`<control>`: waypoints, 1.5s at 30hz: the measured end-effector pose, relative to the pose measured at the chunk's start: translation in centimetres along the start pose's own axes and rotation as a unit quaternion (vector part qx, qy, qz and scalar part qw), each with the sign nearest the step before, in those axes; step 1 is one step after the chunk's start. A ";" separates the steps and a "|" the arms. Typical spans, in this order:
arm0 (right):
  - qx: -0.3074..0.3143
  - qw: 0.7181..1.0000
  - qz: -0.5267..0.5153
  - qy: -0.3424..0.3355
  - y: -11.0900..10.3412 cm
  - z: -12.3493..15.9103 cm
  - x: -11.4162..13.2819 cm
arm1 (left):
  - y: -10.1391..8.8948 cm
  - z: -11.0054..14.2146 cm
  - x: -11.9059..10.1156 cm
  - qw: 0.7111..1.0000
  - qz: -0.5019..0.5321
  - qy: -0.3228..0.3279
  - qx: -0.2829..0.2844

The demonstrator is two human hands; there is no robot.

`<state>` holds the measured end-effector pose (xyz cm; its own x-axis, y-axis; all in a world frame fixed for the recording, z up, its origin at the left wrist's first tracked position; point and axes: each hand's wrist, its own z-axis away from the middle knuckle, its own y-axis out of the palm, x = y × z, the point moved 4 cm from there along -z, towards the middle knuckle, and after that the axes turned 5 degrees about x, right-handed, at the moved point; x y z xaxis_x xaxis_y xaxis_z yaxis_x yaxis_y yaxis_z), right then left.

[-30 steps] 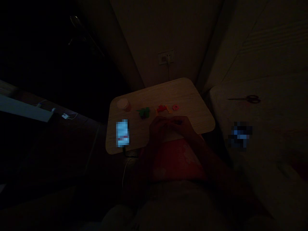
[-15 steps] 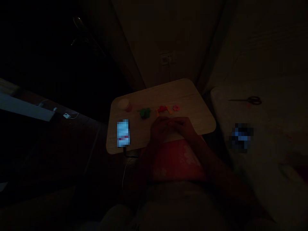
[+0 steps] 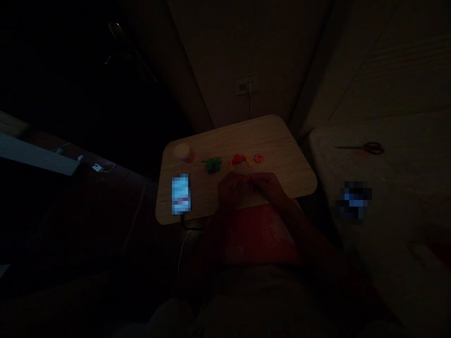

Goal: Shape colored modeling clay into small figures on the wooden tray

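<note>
My left hand (image 3: 230, 188) and my right hand (image 3: 268, 187) meet over the near edge of a small wooden table (image 3: 289, 173), fingers curled in. Between their fingertips is a small reddish-orange piece (image 3: 245, 179); the dark and the fingers hide its shape. Just beyond the hands lie a red piece (image 3: 238, 159), an orange piece (image 3: 250, 162) against its right side and another orange piece (image 3: 231, 165) at its left. A pink flower-shaped ring (image 3: 259, 158) is to their right, and several green pieces (image 3: 213, 164) sit in a cluster to the left.
A lit phone (image 3: 181, 194) with a cable lies at the table's left. Behind it is a lidded clear tub (image 3: 183, 153). Scissors (image 3: 368, 148) and a blurred-out device (image 3: 353, 200) rest on a pale surface to the right. A wall socket (image 3: 245, 86) holds a plug.
My hands stay together at the same spot, with the left hand shifted slightly left and the fingers moved a little. The pieces on the table have not moved.
</note>
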<state>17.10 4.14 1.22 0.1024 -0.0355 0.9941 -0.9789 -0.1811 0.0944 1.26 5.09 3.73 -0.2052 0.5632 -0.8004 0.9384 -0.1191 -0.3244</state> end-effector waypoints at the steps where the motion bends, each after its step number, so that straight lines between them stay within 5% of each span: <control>1: 0.001 1.000 -0.002 -0.001 0.0 0.0 0.0 | 0.0 0.0 0.0 1.000 0.001 0.005 0.001; 21: 0.044 0.999 0.014 0.001 0.3 0.0 -0.2 | 0.4 0.1 -0.8 0.998 -0.049 0.049 -0.006; 27: 0.059 0.998 0.023 -0.018 0.4 0.0 -0.4 | 0.8 -0.1 -0.3 0.997 -0.022 0.039 0.056; 40: 0.060 0.997 0.058 -0.002 0.8 0.1 0.3 | 0.0 0.3 -0.3 0.998 -0.022 0.055 -0.019; 45: 0.000 0.999 0.035 -0.009 0.4 0.0 0.0 | 0.0 0.4 -0.8 0.994 -0.064 0.088 -0.027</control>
<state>16.70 4.07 1.23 0.0373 -0.0652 0.9972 -0.9837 -0.1783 0.0251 1.34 4.26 4.17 -0.2761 0.7052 -0.6530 0.9227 0.0042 -0.3855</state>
